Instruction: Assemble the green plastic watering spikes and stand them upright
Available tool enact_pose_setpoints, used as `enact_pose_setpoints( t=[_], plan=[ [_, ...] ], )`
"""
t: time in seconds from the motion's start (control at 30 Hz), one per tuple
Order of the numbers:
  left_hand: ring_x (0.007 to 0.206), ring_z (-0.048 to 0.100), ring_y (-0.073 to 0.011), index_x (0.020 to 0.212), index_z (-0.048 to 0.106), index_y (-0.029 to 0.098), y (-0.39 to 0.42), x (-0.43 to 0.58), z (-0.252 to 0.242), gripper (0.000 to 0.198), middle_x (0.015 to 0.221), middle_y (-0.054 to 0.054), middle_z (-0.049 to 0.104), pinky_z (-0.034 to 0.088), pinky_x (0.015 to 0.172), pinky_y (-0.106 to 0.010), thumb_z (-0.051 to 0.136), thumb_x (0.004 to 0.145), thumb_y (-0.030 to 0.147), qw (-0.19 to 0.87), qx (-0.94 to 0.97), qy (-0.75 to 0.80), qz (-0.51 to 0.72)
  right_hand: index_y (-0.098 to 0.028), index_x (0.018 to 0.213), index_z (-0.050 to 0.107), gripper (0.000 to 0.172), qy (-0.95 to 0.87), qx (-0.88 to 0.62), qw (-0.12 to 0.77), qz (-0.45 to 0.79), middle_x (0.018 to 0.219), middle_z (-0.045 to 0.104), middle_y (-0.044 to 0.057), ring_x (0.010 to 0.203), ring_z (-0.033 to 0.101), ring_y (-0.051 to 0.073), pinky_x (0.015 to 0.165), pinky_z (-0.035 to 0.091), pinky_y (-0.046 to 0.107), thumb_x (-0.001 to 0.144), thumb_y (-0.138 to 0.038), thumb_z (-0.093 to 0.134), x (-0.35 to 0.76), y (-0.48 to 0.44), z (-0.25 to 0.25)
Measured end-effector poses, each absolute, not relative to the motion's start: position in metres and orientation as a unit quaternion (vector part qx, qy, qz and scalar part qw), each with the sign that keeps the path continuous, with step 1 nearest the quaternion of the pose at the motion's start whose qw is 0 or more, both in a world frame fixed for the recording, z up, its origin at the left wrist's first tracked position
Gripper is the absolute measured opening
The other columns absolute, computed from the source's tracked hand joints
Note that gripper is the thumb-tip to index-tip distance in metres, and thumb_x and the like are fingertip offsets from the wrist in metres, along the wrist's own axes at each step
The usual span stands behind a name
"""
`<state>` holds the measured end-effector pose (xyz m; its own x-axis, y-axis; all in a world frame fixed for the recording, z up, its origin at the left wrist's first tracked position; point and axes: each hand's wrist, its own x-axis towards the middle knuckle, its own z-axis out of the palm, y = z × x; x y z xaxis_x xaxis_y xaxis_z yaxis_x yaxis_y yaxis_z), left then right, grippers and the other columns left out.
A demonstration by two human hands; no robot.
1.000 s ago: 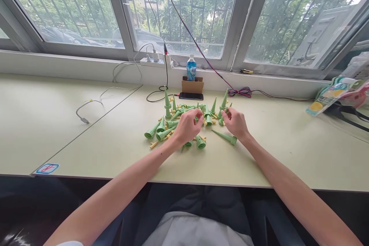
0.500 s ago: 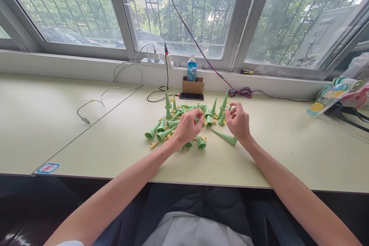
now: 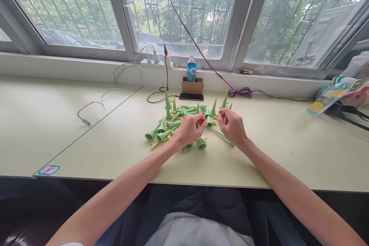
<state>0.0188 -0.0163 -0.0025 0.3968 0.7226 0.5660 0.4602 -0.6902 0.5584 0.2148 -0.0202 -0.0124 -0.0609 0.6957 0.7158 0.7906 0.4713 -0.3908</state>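
Observation:
A heap of green cone spikes (image 3: 168, 128) mixed with small yellow pegs (image 3: 154, 145) lies on the pale green table (image 3: 115, 150). My left hand (image 3: 188, 130) hovers over the heap's middle, fingers curled shut around a green cone whose tip shows at the fingertips. My right hand (image 3: 232, 126) is close beside it, fingers pinched on a small yellow peg. One cone (image 3: 223, 137) lies flat under my right hand. Several cones stand upright at the back, such as one (image 3: 167, 103).
Behind the heap are a black phone (image 3: 190, 96), a cardboard box (image 3: 192, 85) and a water bottle (image 3: 191, 68). A power strip (image 3: 155, 62) sits on the sill, with cables (image 3: 95, 103) trailing left. Colourful packaging (image 3: 337, 96) lies at the right.
My right hand has lifted from the cones at the right and moved left toward my left hand, fingers now pinched. The left hand has barely shifted.

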Motion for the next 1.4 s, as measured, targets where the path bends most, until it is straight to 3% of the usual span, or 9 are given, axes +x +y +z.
enact_pose_setpoints(
  t=[0.17,0.43,0.7,0.83,0.97,1.3,1.4],
  plan=[
    [0.052,0.044,-0.0088,0.071,0.059,0.017,-0.020,0.020,-0.004,0.019,0.060,0.003,0.059,0.038,0.056,-0.023,0.050,0.087,0.020,0.161,0.866,0.314,0.355,-0.017,0.099,0.061,0.020,-0.761,-0.518,0.378,-0.096,0.089,0.066,0.007,0.058,0.049,0.012,0.059,0.035,0.026,0.095,-0.024,0.042,0.213,-0.025,0.006],
    [0.053,0.047,-0.0084,0.072,0.059,0.016,-0.022,0.021,-0.005,0.017,0.061,0.002,0.060,0.036,0.058,-0.021,0.050,0.085,0.015,0.154,0.890,0.283,0.322,-0.014,0.107,0.062,0.022,-0.809,-0.573,0.124,-0.045,0.092,0.067,0.011,0.072,0.058,0.016,0.059,0.033,0.024,0.090,-0.011,0.049,0.207,-0.003,0.031],
    [0.050,0.041,-0.0081,0.070,0.059,0.016,-0.022,0.021,-0.006,0.020,0.058,0.003,0.056,0.035,0.057,-0.022,0.049,0.087,0.016,0.135,0.894,0.286,0.316,-0.016,0.112,0.066,0.042,-0.805,-0.593,0.014,0.022,0.095,0.070,0.009,0.077,0.062,0.016,0.058,0.036,0.021,0.077,0.003,0.052,0.183,0.034,0.039],
    [0.050,0.038,-0.0082,0.069,0.058,0.016,-0.023,0.022,-0.005,0.021,0.057,0.003,0.054,0.034,0.057,-0.022,0.049,0.087,0.016,0.129,0.896,0.284,0.317,-0.018,0.116,0.066,0.049,-0.798,-0.601,-0.006,0.040,0.105,0.069,0.009,0.077,0.063,0.016,0.061,0.041,0.021,0.073,0.003,0.058,0.178,0.039,0.037],
    [0.051,0.038,-0.0083,0.069,0.058,0.016,-0.024,0.022,-0.004,0.020,0.058,0.003,0.055,0.034,0.058,-0.022,0.049,0.087,0.016,0.124,0.896,0.286,0.315,-0.018,0.115,0.067,0.048,-0.788,-0.613,-0.012,0.052,0.102,0.068,0.009,0.079,0.063,0.017,0.061,0.043,0.021,0.071,0.002,0.061,0.176,0.042,0.033],
    [0.050,0.038,-0.0085,0.069,0.055,0.017,-0.025,0.022,-0.003,0.018,0.056,0.003,0.054,0.033,0.057,-0.022,0.051,0.087,0.016,0.130,0.897,0.291,0.306,-0.015,0.111,0.067,0.049,-0.791,-0.607,0.036,0.066,0.115,0.066,0.010,0.087,0.062,0.018,0.061,0.044,0.020,0.067,0.005,0.057,0.182,0.049,0.028],
    [0.049,0.037,-0.0087,0.068,0.055,0.017,-0.025,0.022,-0.002,0.020,0.055,0.003,0.053,0.033,0.056,-0.022,0.050,0.087,0.017,0.133,0.897,0.290,0.305,-0.017,0.113,0.065,0.051,-0.792,-0.604,0.052,0.072,0.106,0.068,0.007,0.084,0.062,0.016,0.060,0.043,0.020,0.068,0.004,0.056,0.185,0.050,0.028]
  ],
)
